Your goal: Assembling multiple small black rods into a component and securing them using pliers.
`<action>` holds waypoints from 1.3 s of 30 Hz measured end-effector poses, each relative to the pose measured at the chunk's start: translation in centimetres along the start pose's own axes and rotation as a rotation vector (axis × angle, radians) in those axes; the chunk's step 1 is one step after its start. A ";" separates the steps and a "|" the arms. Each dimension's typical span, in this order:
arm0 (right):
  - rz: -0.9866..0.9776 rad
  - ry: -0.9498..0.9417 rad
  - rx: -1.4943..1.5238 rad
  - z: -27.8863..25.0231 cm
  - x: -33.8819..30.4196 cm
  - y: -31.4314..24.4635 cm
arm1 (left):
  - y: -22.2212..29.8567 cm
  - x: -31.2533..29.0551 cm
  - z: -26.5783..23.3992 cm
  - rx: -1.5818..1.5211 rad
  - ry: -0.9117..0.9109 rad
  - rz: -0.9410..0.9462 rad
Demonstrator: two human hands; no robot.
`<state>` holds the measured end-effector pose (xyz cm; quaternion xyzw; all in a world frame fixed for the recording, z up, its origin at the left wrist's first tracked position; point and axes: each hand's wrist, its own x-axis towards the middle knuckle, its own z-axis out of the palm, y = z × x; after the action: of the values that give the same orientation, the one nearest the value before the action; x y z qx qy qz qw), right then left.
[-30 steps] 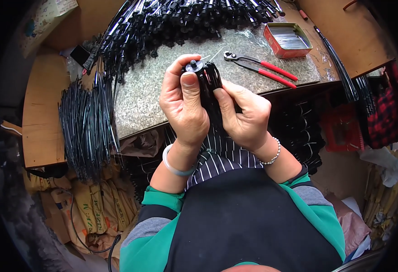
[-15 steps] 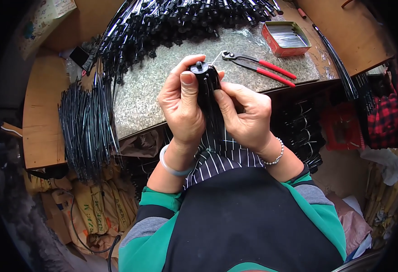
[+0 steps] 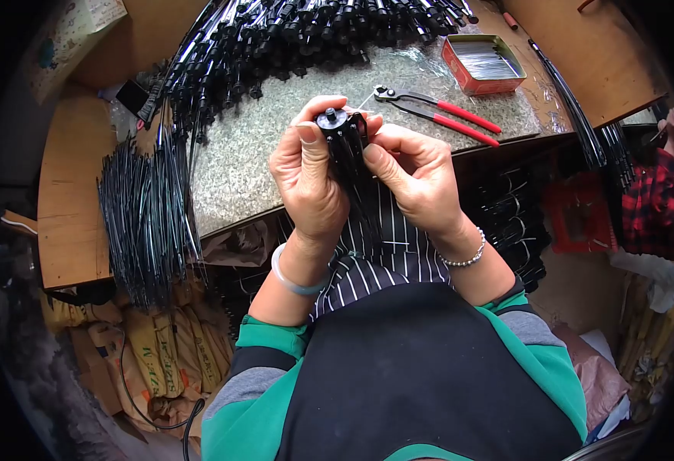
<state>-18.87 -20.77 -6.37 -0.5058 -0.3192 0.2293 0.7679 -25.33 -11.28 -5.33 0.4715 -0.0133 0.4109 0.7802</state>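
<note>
My left hand is closed around a bundle of thin black ribs, much like umbrella ribs. They gather under a round black hub with a short stub on top, and their loose ends hang down over my striped apron. At the bundle's right side my right hand pinches with thumb and index finger. Just what sits between those fingertips is hidden. A thin pale wire sticks up beside the hub. Beyond my hands, pincers with red handles lie on the speckled grey slab.
A red tin of short straight wires stands at the back right. Black rod assemblies are heaped at the back. Loose black ribs hang over the left edge. At far right, another person's red-black checked sleeve and hand show.
My right hand has shifted slightly left and its fingers have curled differently. The bundle has turned a little, with its ribs spread more visibly. At far right, the other person's hand has come into view.
</note>
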 end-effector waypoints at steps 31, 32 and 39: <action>-0.922 -0.020 -1.079 -0.6 -0.1 -3.7 | 1.7 -1.9 0.2 0.747 -0.166 0.241; -0.961 -0.034 -1.047 -0.7 -0.3 -3.7 | 2.1 -1.9 0.0 0.750 -0.226 0.241; 0.259 -0.239 -0.074 -1.7 -1.5 -4.7 | 1.6 -2.3 -0.7 0.803 -0.146 0.161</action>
<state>-18.56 -24.70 -2.87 -0.5395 -0.3486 0.3732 0.6694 -28.15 -11.83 -5.55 0.7637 0.0558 0.4086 0.4967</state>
